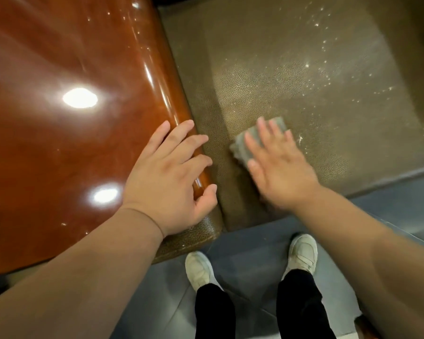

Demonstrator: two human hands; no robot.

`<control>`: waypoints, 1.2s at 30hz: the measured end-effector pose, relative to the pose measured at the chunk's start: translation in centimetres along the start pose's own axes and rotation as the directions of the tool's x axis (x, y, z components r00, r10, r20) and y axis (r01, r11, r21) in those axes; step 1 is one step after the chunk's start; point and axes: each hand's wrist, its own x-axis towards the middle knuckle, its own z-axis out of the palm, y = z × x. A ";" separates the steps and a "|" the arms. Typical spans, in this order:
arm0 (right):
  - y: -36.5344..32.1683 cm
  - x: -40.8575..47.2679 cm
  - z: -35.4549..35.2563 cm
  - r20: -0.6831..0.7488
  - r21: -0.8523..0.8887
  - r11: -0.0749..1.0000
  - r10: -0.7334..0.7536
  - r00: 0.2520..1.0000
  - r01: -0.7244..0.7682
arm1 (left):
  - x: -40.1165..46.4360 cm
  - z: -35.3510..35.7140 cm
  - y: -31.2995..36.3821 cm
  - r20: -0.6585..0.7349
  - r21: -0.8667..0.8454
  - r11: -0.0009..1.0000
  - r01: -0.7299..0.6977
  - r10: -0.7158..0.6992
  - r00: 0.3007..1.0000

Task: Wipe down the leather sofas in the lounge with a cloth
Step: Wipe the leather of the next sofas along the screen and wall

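The olive-brown leather sofa seat fills the upper right, its grain speckled with pale droplets toward the far right. A small grey cloth lies on the seat near its front edge. My right hand presses flat on the cloth with straight, spread fingers and is blurred. My left hand rests on the rounded edge of the glossy reddish-brown wooden armrest to the left of the seat, fingers relaxed and holding nothing.
The wide wooden armrest surface reflects ceiling lights. Grey floor tiles lie below the sofa's front edge, where my two white shoes and dark trouser legs stand. A narrow gap runs between armrest and seat cushion.
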 end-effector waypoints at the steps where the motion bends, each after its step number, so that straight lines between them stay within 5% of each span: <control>1: 0.4 0.6 -0.4 -0.019 0.078 0.993 0.096 0.995 -0.094 | 0.1 -0.1 0.0 0.006 -0.001 1.000 0.002 -0.002 1.000; 4: -3.0 -0.4 0.9 -0.059 0.033 0.987 0.161 0.985 -0.159 | 0.1 -0.5 0.2 0.025 -0.001 1.000 0.010 -0.010 1.000; 7: -5.0 -4.0 2.7 0.098 -0.094 0.951 -0.286 0.953 0.295 | 0.1 -0.5 0.2 0.030 0.004 1.000 0.006 -0.006 1.000; 9: -2.1 -3.1 1.9 0.113 -0.122 0.894 -0.420 0.901 0.432 | 0.1 -0.3 0.1 0.023 0.004 1.000 0.004 -0.004 1.000; 12: 2.9 0.8 0.1 -0.148 -0.120 0.991 -0.075 0.986 0.058 | 0.0 -0.2 0.1 0.026 0.012 1.000 0.012 -0.012 1.000; 14: 3.7 1.4 -0.8 -0.215 0.044 0.962 0.273 0.938 -0.270 | 0.0 -0.3 0.1 0.035 0.004 1.000 0.010 -0.010 0.999; 16: 1.3 -0.6 0.7 -0.238 0.098 0.942 0.336 0.911 -0.321 | 0.1 -0.5 0.3 0.038 -0.006 1.000 0.014 -0.013 0.999; 19: -2.2 -7.7 5.3 -0.115 -0.039 0.996 -0.082 0.990 0.078 | 0.1 -0.5 0.2 0.044 -0.001 1.000 0.017 -0.017 0.999; 21: -0.4 -10.1 6.2 -0.045 -0.167 0.936 -0.320 0.946 0.309 | 0.1 -0.2 0.1 0.040 0.008 1.000 0.012 -0.012 0.999; 22: 1.5 -10.0 6.2 -0.073 -0.196 0.930 -0.329 0.941 0.310 | 0.0 -0.1 0.0 0.039 0.011 1.000 0.011 -0.011 0.999; 25: 6.7 -8.0 4.4 -0.271 -0.102 0.990 0.065 0.961 -0.095 | 0.0 0.0 0.0 0.036 0.009 1.000 0.016 -0.017 0.999; 27: 6.5 -6.7 3.4 -0.323 0.069 0.908 0.412 0.852 -0.413 | 0.1 -0.3 0.1 0.040 -0.001 1.000 0.023 -0.023 0.999; 29: 2.6 -6.0 3.7 -0.306 0.132 0.844 0.534 0.788 -0.520 | 0.1 -0.5 0.2 0.044 0.001 1.000 0.028 -0.028 0.999; 30: 0.4 -6.1 4.2 -0.283 0.104 0.895 0.445 0.850 -0.434 | 0.1 -0.6 0.4 0.045 0.004 1.000 0.028 -0.028 0.999; 32: -2.3 -7.2 5.6 -0.203 -0.029 1.000 -0.011 0.979 0.005 | 0.0 -0.5 0.4 0.034 -0.001 1.000 0.019 -0.019 0.999; 34: -0.8 -6.8 5.2 -0.122 -0.157 0.920 -0.378 0.918 0.359 | 0.0 -0.3 0.2 0.027 0.006 1.000 0.010 -0.010 1.000; 36: 2.6 -4.9 4.4 -0.178 -0.189 0.937 -0.327 0.928 0.294 | 0.1 0.0 0.1 0.040 0.018 1.000 0.015 -0.016 0.999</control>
